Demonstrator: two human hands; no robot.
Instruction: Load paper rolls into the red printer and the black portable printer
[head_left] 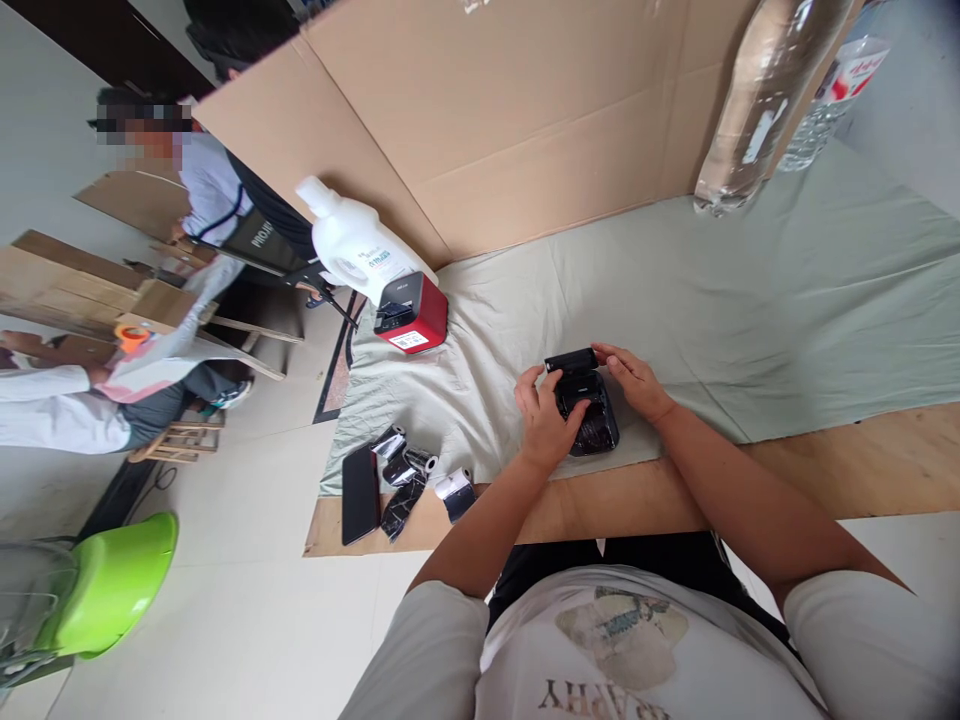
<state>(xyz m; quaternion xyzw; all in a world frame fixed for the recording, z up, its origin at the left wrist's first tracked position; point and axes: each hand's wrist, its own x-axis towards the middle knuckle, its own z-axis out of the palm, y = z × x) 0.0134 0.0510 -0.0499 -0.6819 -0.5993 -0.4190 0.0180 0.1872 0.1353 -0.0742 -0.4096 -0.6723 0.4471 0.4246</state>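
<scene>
A small black printer [598, 432] sits near the table's front edge with its lid [570, 361] raised, so its inner compartment shows. My left hand [547, 420] is closed around the printer's left side, its thumb reaching over the compartment and its fingers up by the lid. At the lid's right end, my right hand [636, 382] holds the edge with its fingertips. Whether anything lies inside the compartment under my left thumb is hard to make out.
Left of the printer lie several small paper rolls [454, 483] in dark and silvery wrap and a black phone [361, 495]. Farther back stand a red and black box-shaped device [426, 316] and a white jug [358, 240]. A cardboard panel [540, 120] borders the back. People sit at left.
</scene>
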